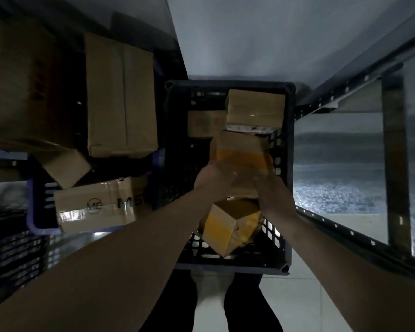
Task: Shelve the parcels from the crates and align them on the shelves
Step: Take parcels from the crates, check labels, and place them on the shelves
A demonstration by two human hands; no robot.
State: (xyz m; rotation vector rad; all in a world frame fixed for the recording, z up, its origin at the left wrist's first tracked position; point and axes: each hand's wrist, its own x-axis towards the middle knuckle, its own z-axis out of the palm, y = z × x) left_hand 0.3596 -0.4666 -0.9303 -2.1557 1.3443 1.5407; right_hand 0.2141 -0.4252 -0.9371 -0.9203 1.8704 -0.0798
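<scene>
Left hand point(212, 179) and right hand point(272, 192) together grasp a taped parcel point(240, 154) over the dark crate point(288, 164), by its right wall.

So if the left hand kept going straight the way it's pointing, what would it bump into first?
The left hand already holds the yellow-taped parcel with the right hand. Straight beyond lies another brown parcel at the black crate's far end, though depth is hard to judge.

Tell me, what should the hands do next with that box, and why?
Probably lift it straight up. Both the left hand and right hand hold the parcel over the black crate, and other parcels crowd around it.
</scene>
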